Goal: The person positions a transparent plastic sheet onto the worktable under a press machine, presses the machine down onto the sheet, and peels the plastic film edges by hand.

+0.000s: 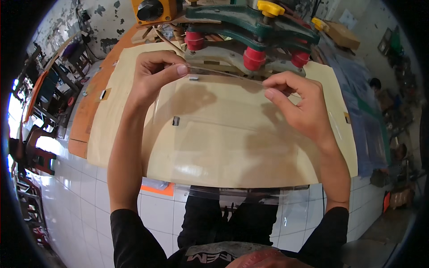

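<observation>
My left hand (154, 78) is closed in a pinch on the far left corner of a clear plastic sheet (214, 167). My right hand (297, 100) pinches the same far edge further right, thumb below and forefinger above. That edge is stretched between the two hands, lifted a little off the cream-coloured board (114, 116). Toward me the sheet lies glossy over the board and seems to reach past its near edge. Just beyond my fingers stands a dark green metal clamp frame (214, 29) with red feet.
One red foot (254, 59) of the frame comes close to the sheet's far edge. A yellow knob (270, 8) tops the frame, with an orange-yellow box (154, 11) at its left. Small dark clips or magnets (176, 120) dot the board. Blue-tinted plastic sheeting (364, 120) covers the right side.
</observation>
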Motion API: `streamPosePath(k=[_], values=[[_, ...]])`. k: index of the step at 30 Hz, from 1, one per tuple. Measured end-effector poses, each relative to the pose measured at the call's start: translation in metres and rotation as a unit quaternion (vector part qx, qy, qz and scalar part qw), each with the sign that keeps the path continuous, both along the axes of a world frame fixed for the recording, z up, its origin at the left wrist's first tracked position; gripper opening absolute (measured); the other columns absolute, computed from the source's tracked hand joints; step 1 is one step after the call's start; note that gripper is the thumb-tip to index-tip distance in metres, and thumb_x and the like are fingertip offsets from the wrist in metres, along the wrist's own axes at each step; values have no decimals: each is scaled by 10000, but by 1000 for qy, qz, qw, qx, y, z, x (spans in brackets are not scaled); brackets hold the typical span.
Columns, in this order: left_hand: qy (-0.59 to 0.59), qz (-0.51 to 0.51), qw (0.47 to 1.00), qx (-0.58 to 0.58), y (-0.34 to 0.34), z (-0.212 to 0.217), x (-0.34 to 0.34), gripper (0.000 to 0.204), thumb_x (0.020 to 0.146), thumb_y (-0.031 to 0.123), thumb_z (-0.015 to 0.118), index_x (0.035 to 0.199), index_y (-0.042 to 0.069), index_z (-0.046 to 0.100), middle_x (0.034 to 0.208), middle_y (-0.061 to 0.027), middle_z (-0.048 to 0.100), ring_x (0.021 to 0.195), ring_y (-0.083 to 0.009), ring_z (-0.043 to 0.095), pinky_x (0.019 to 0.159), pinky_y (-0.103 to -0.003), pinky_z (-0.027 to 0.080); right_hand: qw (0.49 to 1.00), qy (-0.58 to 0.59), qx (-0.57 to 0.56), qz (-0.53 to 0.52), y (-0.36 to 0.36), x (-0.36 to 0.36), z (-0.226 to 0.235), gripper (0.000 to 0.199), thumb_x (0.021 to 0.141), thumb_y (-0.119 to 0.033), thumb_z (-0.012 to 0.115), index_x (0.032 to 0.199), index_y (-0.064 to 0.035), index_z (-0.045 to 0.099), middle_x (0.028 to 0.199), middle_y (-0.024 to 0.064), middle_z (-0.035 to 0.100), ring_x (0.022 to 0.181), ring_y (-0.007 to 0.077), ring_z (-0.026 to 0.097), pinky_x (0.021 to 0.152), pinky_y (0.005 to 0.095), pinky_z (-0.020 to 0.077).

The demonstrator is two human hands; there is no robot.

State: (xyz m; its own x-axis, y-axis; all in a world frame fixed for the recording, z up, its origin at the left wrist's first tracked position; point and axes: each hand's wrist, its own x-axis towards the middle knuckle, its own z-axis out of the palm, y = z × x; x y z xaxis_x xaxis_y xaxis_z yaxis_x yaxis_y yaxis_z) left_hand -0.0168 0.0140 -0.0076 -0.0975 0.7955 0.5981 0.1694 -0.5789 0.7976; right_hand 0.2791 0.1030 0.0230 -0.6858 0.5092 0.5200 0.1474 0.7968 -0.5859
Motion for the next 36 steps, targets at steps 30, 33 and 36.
streamPosePath(k=[30,33,36], values=[[21,-26,999,3,4,-9,12,124,731,88,718,793,-14,688,740,-99,646,669,-117,550,599,-246,425,988,112,104,-19,12,6,-38,87,855,-105,666,860,-26,631,739,82,658,605,186,630,563,278,487],[2,-15,1000,-6,3,-9,12,127,732,86,715,793,-21,685,745,-105,646,676,-127,553,613,-257,428,986,118,115,-20,12,6,-40,97,839,-100,686,876,-26,636,743,81,661,611,164,634,562,269,490],[8,-17,1000,-7,4,-10,9,128,732,83,714,793,-25,684,753,-110,647,685,-137,558,624,-264,428,987,113,116,-19,13,5,-39,113,824,-102,697,891,-27,643,732,80,657,604,159,631,557,266,486]])
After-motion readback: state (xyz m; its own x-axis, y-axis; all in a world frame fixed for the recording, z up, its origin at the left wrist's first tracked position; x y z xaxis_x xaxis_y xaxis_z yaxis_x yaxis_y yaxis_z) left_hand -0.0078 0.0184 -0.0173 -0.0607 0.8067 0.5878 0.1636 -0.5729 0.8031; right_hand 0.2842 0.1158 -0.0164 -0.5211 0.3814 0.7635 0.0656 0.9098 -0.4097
